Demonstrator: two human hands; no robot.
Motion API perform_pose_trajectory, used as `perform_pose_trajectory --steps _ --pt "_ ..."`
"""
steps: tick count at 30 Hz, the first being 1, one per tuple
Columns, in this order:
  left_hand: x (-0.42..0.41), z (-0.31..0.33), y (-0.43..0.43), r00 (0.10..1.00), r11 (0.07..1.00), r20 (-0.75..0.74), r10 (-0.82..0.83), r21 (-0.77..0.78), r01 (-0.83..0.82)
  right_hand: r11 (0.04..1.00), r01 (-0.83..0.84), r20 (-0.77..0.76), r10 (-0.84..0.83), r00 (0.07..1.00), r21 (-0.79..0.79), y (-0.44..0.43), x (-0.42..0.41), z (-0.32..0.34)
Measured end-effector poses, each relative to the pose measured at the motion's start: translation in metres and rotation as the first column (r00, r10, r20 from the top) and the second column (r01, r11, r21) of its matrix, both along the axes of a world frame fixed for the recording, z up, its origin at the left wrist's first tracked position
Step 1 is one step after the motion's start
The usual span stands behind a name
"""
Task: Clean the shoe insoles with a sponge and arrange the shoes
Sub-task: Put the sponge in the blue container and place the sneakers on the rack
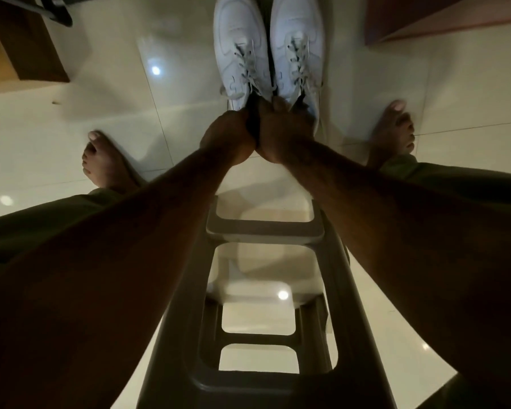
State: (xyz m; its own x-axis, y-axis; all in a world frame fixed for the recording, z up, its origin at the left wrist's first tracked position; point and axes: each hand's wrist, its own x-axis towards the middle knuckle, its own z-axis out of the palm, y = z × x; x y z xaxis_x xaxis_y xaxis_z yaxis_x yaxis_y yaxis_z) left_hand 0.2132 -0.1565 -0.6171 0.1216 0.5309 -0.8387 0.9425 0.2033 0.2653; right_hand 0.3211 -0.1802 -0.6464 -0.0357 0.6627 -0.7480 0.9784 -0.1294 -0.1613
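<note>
A glossy pale tiled floor [106, 113] fills the dim room, catching small round glints of ceiling light. Wooden furniture stands at 10 o'clock [21, 48] and at 1 o'clock [410, 16]. A grey plastic stool [266, 231] with open slots runs from the centre down to 6 o'clock, between the person's dark trouser legs [27, 225].

At 12 o'clock we see the pair of white lace-up shoes on the tiles, toes pointing away: the left sneaker [236, 39] and the right sneaker [295, 33] lie side by side, almost touching. A bare left foot [101, 160] rests at 9 o'clock and a bare right foot [396, 134] at 2 o'clock.

Both forearms reach forward and meet at the centre. The left hand [227, 137] curls its fingers over the heel of the left sneaker. The right hand [281, 134], knuckle to knuckle with it, grips the heel of the right sneaker. We cannot tell how deep the fingers go in.
</note>
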Motion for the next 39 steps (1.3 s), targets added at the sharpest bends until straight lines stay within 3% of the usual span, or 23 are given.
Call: perform_pose_trajectory --steps 5,10,15,18,22,26,29,32,39 --pt "0.004 0.023 0.004 0.992 0.986 -0.027 0.12 0.123 -0.115 0.942 0.114 0.021 -0.127 0.992 0.314 0.014 0.002 0.022" --pt "0.0 0.051 0.005 0.96 0.942 -0.038 0.278 0.203 -0.265 0.936 0.146 -0.044 -0.14 0.989 0.321 0.02 0.002 0.051" --pt "-0.009 0.089 0.009 0.916 0.913 -0.109 0.386 0.186 -0.363 0.923 0.162 -0.136 -0.121 0.983 0.348 0.007 -0.01 0.11" --pt "-0.016 0.118 0.01 0.915 0.922 -0.18 0.361 0.215 -0.322 0.888 0.159 -0.188 -0.084 0.979 0.432 -0.001 -0.014 0.151" --pt "-0.029 0.166 0.003 0.95 0.939 -0.13 0.283 0.241 -0.246 0.84 0.265 -0.273 -0.147 0.951 0.473 -0.01 -0.016 0.212" --pt "-0.03 0.227 -0.02 0.971 0.909 -0.017 0.238 0.355 -0.216 0.831 0.312 -0.205 -0.242 0.948 0.46 -0.011 -0.022 0.268" --pt "-0.026 0.273 -0.035 0.984 0.886 0.028 0.178 0.431 -0.173 0.83 0.268 -0.143 -0.226 0.964 0.49 -0.008 -0.024 0.302" --pt "-0.026 0.317 -0.037 0.98 0.815 -0.008 0.198 0.557 -0.16 0.825 0.2 -0.116 -0.163 0.98 0.528 -0.008 -0.031 0.336" --pt "-0.034 0.41 -0.018 0.983 0.64 -0.132 0.13 0.768 0.019 0.691 0.196 -0.196 -0.081 0.977 0.695 -0.001 -0.04 0.424"
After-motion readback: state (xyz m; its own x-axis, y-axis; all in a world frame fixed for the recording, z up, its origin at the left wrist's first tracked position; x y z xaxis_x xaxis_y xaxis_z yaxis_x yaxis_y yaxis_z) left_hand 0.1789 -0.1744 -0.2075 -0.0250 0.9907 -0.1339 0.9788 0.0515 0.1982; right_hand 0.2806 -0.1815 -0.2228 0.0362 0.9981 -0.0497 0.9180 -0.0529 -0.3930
